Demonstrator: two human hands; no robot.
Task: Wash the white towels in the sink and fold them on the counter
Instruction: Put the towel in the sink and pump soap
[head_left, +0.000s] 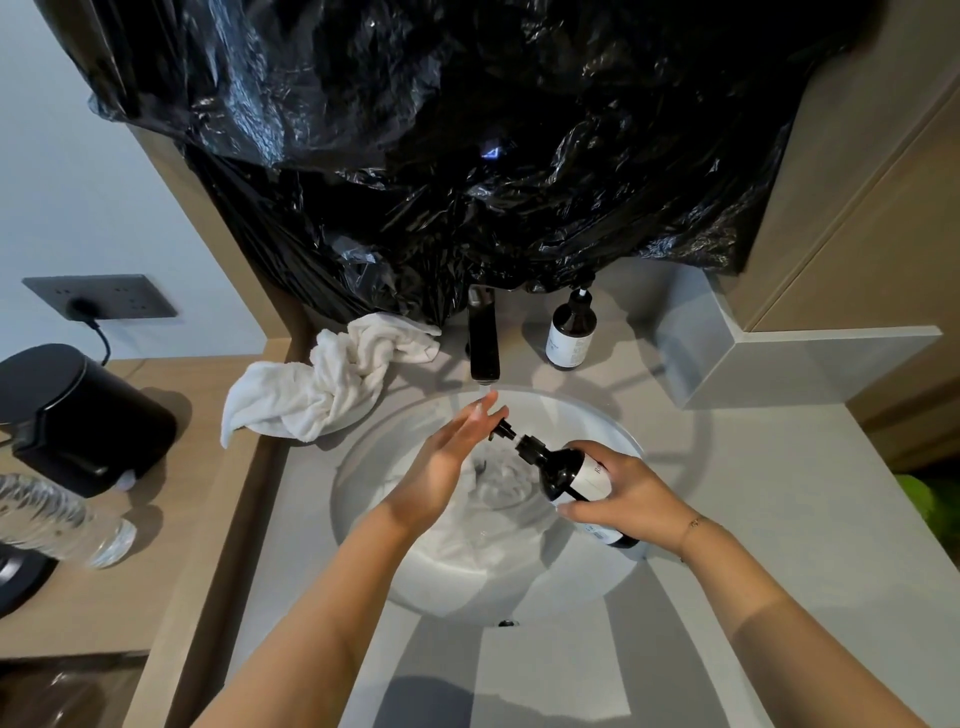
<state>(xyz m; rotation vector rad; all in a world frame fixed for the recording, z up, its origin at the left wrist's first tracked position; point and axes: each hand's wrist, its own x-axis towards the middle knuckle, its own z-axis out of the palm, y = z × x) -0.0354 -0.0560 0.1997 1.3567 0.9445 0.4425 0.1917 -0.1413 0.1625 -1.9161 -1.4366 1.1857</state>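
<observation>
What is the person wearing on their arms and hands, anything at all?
Very little. Both forearms are bare, with no sleeves showing. The left hand wears nothing visible. By the right hand, a thin gold-coloured bracelet circles the wrist. No gloves; no rings that I can make out.

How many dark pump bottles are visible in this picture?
2. One pump bottle is held tilted over the sink by the right hand. The other bottle stands upright on the counter, right of the faucet. None seems hidden.
</observation>
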